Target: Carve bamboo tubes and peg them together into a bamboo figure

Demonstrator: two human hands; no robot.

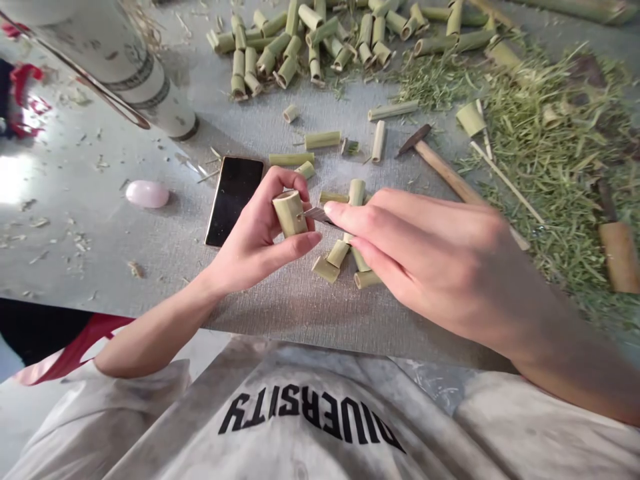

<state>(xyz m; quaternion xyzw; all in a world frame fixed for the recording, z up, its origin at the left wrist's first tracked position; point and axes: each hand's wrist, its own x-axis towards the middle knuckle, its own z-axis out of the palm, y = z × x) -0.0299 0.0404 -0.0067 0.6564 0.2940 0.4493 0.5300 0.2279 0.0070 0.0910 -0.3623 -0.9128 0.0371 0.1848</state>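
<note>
My left hand [255, 240] is closed around a short green bamboo tube [289, 215], with a small hole in its side facing right. In my right hand [425, 247] is a utility knife [318, 215], pinched between thumb and fingers. Its blade tip points left and meets the tube at or beside the hole; the handle is mostly hidden by the hand. Below and behind the hands lie joined bamboo pieces [337, 253], partly covered by my right hand.
A black phone [234, 200] lies left of my left hand, near a pink oval object [147, 194]. A hammer [445, 167] rests behind my right hand. Many cut bamboo tubes [280, 50] are piled at the back, and green shavings [550, 147] cover the right. A tall white cylinder [145, 73] stands left.
</note>
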